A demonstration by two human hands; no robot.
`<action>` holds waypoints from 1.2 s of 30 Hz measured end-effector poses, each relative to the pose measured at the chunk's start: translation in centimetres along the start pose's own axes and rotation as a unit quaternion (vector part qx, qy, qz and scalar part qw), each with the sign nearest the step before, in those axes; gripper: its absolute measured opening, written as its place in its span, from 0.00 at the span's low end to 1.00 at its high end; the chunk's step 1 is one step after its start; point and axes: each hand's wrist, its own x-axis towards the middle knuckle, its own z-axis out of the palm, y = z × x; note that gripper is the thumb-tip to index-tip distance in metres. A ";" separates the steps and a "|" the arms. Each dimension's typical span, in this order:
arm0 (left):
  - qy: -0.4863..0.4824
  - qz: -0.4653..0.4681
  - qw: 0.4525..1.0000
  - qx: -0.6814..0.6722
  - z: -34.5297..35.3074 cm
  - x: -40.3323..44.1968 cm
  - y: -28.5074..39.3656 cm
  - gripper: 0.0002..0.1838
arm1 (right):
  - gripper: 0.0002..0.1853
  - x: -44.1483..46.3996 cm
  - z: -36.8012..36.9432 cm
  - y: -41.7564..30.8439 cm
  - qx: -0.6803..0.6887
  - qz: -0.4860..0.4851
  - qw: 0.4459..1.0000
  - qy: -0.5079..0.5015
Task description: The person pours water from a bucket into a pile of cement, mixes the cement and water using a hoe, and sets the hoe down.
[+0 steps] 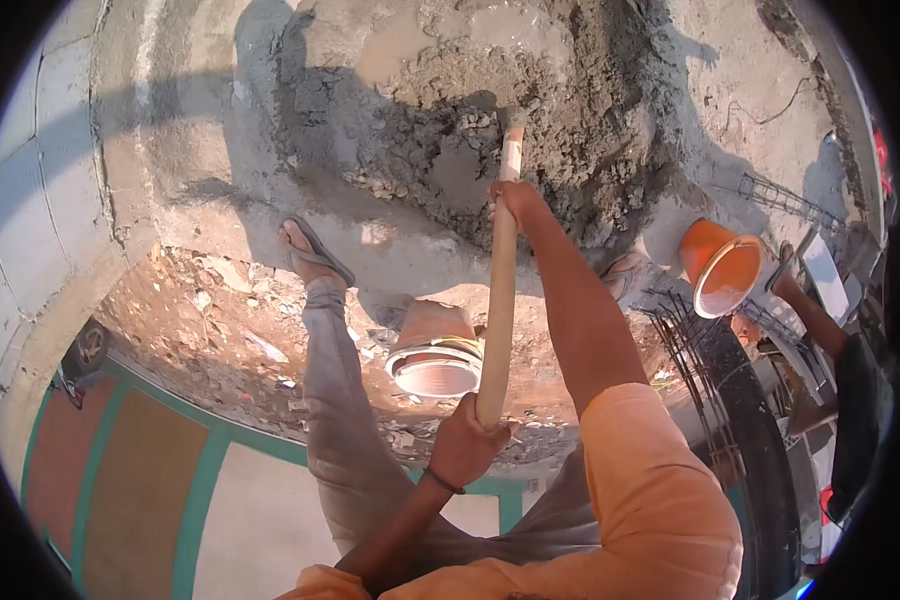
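A long, pale wooden handle [503,290] runs from between my legs up to a heap of wet grey mortar [600,110]. My left hand [463,440] is wrapped round its lower end, with a dark band at the wrist. Farther up the shaft, my right hand [516,203] grips it just short of the heap. The tool's far end is sunk in the mortar, so its head is hidden. Below the heap, a bucket [435,325] with a pale rim stands left of the handle.
An orange bucket [705,250] is tilted at the right, near another person's leg [815,315]. Thin steel rods [685,350] stick up below it. Rubble [210,320] covers the ground at the left. My sandalled foot [315,255] stands by the mortar.
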 end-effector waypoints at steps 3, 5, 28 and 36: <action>-0.066 0.027 0.992 0.100 -5.9 -2.2 2.4 0.29 | 0.14 -3.8 -1.4 0.6 0.105 0.000 0.994 0.021; -0.123 0.037 0.981 0.143 -12.5 -2.4 1.1 0.29 | 0.12 -6.0 -1.1 2.3 0.208 -0.025 0.976 0.061; -0.004 0.087 0.936 0.340 -17.3 4.4 -3.2 0.14 | 0.04 0.6 2.4 4.4 0.311 -0.051 0.949 0.025; 0.020 0.114 0.993 0.007 2.6 6.6 0.4 0.23 | 0.15 -5.8 -5.0 -12.4 -0.057 -0.274 0.952 0.126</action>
